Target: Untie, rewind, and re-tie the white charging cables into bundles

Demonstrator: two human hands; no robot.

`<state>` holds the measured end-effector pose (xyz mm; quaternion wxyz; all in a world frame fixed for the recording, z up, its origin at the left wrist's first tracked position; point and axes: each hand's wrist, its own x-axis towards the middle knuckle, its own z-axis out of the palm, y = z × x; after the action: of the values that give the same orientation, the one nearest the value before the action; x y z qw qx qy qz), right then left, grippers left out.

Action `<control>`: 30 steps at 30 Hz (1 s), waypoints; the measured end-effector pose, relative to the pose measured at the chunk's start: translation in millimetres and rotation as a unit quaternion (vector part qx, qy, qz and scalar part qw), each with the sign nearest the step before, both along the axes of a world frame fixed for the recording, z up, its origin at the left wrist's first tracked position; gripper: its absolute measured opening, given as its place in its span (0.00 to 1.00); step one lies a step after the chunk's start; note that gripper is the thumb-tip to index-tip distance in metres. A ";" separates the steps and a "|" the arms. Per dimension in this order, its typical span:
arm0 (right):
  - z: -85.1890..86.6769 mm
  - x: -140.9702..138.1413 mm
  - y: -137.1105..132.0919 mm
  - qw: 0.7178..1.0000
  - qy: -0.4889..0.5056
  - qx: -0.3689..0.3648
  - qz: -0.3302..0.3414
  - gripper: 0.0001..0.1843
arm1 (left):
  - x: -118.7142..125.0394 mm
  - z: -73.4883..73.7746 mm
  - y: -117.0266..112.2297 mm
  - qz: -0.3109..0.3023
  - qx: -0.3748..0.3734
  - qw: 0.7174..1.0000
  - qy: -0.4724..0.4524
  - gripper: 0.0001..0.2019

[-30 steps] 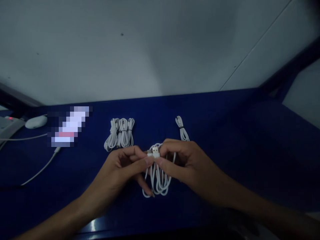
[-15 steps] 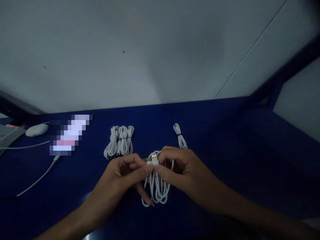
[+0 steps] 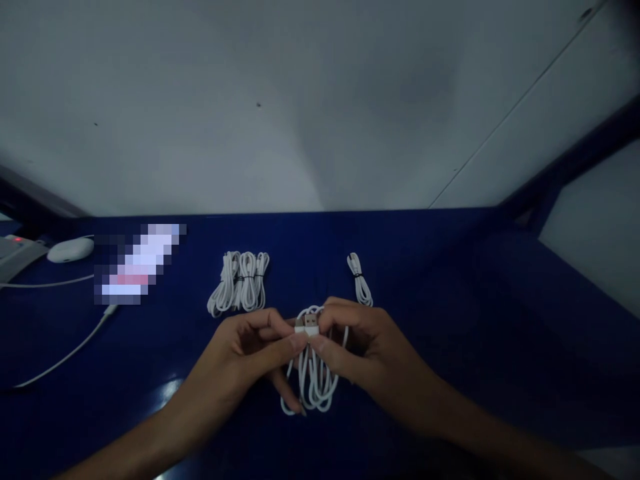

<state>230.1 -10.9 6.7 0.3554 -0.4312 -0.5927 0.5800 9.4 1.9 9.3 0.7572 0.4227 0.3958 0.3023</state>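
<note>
A loosely coiled white USB cable [image 3: 320,393] hangs between my two hands, its loops drooping below the fingers. My left hand [image 3: 255,347] pinches it near a metal plug, with one finger stretched down behind the loops. From the other side, the thumb and forefinger of my right hand [image 3: 363,340] close on the cable beside a second metal USB plug [image 3: 311,321]. Both plugs point up, side by side. Part of the coil is covered by the fingers.
Several bundled white cables [image 3: 245,283] lie beyond my left hand on the blue table [image 3: 450,280]. One more tied cable [image 3: 360,280] lies beyond my right hand. At the left are a blurred-out phone [image 3: 140,267] with a cord, a white rounded case [image 3: 71,250] and a power strip [image 3: 20,250].
The view has shifted slightly. Both hands keep the same pinch on the cable, and the two plugs sit almost as before.
</note>
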 end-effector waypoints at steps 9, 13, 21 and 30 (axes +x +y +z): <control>-3.7 -1.0 0.1 1.000 0.002 0.006 -0.006 0.13 | -2.5 -2.2 0.0 -0.007 0.010 1.000 0.009 0.07; -6.4 -1.3 -0.7 1.000 -0.003 0.014 -0.003 0.13 | -3.1 -3.8 -0.6 -0.001 0.008 1.000 -0.003 0.07; -7.7 0.2 -0.7 1.000 -0.006 0.023 -0.011 0.13 | -3.5 -10.2 0.1 -0.008 0.003 1.000 0.009 0.05; -11.3 0.7 -0.1 1.000 0.025 0.002 -0.003 0.11 | -1.9 -8.9 -1.2 -0.003 0.015 1.000 0.013 0.05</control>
<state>230.7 -11.0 -4.6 0.3729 -0.4175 -0.5835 0.5883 7.6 0.7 0.3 0.7464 0.4392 0.3997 0.3002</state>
